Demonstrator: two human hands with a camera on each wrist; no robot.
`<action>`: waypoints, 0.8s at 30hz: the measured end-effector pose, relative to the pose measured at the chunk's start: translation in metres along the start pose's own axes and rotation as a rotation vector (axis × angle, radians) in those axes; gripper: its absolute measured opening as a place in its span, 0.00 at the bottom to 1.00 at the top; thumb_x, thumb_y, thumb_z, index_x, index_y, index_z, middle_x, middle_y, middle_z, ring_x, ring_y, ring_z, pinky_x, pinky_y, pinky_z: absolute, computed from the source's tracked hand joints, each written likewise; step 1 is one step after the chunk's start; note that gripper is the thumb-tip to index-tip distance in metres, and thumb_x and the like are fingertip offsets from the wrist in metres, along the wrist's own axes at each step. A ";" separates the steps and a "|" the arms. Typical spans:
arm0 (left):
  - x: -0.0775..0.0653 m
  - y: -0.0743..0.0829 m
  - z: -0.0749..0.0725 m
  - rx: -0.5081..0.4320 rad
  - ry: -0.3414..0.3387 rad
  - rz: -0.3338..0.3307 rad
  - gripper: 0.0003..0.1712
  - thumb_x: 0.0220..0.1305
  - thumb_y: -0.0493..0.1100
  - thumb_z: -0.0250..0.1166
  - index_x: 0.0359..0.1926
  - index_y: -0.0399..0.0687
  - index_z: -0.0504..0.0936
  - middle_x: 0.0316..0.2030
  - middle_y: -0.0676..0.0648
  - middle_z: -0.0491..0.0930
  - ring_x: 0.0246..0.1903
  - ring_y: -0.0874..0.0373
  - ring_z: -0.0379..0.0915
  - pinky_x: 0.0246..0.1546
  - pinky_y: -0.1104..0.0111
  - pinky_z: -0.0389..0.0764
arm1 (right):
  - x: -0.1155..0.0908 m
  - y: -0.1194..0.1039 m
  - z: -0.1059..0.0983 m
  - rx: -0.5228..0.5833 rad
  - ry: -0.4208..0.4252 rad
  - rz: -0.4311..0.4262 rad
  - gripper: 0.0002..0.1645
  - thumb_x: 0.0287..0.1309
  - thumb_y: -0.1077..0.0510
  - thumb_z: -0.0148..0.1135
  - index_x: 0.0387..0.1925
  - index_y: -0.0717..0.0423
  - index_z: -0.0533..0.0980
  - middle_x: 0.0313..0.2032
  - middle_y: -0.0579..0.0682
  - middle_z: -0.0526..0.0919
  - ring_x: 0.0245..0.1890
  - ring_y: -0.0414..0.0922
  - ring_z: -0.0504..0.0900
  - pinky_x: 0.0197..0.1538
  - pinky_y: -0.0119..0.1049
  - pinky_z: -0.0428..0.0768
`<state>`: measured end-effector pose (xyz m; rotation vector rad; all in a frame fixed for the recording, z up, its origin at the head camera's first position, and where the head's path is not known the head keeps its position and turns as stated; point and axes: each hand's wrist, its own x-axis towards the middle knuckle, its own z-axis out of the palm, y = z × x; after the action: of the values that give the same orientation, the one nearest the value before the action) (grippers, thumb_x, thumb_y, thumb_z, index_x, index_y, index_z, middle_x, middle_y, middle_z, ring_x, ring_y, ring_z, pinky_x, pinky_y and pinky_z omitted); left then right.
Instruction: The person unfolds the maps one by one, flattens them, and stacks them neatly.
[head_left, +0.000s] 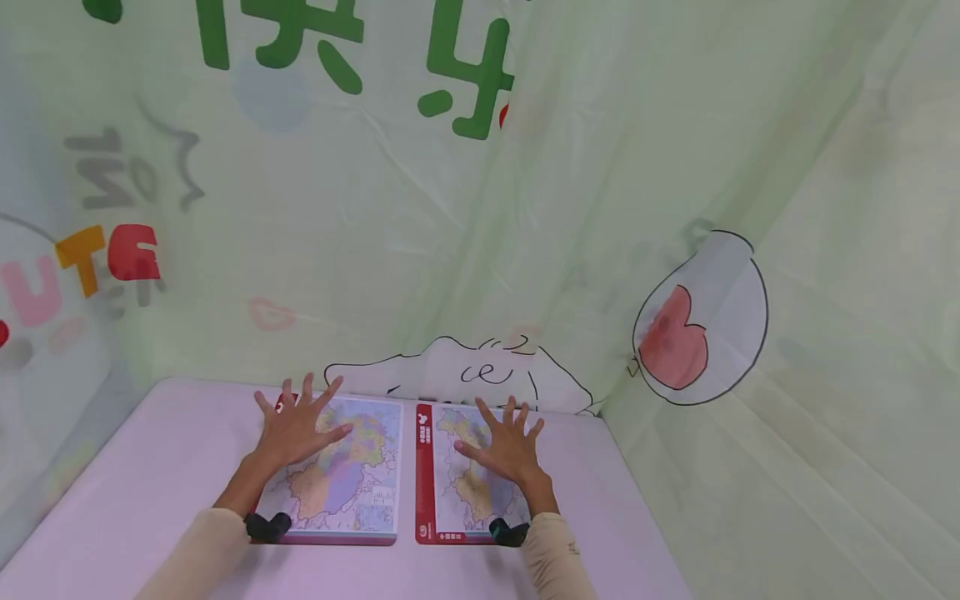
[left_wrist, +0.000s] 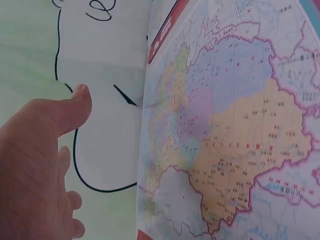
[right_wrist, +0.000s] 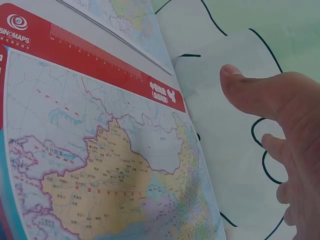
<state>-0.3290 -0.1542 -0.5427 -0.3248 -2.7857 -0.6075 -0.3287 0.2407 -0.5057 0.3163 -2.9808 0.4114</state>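
Observation:
Two flat map sheets lie side by side on a pale table. Over the left map [head_left: 375, 467] my left hand [head_left: 294, 425] is held with its fingers spread, and nothing is in its grasp. My right hand [head_left: 510, 446] spreads its fingers above the right map [head_left: 457, 500] in the same way. That right map carries a red band with a ruler scale, clear in the right wrist view beside the thumb [right_wrist: 250, 92]. In the left wrist view the left thumb [left_wrist: 75, 107] stands apart from the coloured map [left_wrist: 250, 135]. Each hand partly hides the map under it.
The table [head_left: 600, 500] reaches back to a pale green curtain [head_left: 525, 208] printed with green characters and line drawings. More curtain hangs along the left and right sides. A narrow strip of table separates the two maps. Dark bands [head_left: 268, 527] sit around both wrists.

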 end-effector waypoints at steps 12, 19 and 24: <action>0.016 0.039 0.019 -0.118 0.013 0.050 0.42 0.72 0.57 0.70 0.80 0.45 0.71 0.80 0.23 0.61 0.77 0.18 0.58 0.70 0.18 0.59 | -0.017 0.029 -0.003 0.042 0.179 0.088 0.34 0.68 0.43 0.72 0.68 0.59 0.82 0.64 0.69 0.85 0.63 0.72 0.84 0.61 0.73 0.79; 0.032 0.068 0.040 -0.193 0.078 0.057 0.20 0.76 0.44 0.68 0.64 0.43 0.85 0.56 0.37 0.90 0.43 0.43 0.88 0.47 0.49 0.88 | -0.033 0.055 -0.004 -0.018 0.295 0.230 0.21 0.67 0.50 0.74 0.52 0.63 0.88 0.44 0.63 0.93 0.40 0.65 0.90 0.43 0.61 0.85; 0.047 0.096 0.048 -0.195 0.074 0.043 0.17 0.75 0.43 0.68 0.59 0.41 0.88 0.42 0.41 0.93 0.31 0.54 0.82 0.33 0.62 0.81 | -0.042 0.074 0.007 0.014 0.314 0.368 0.20 0.66 0.54 0.73 0.48 0.68 0.87 0.44 0.66 0.92 0.43 0.67 0.89 0.48 0.64 0.84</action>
<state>-0.3570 -0.0407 -0.5345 -0.3925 -2.6470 -0.8650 -0.3046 0.3166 -0.5376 -0.2777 -2.7189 0.4664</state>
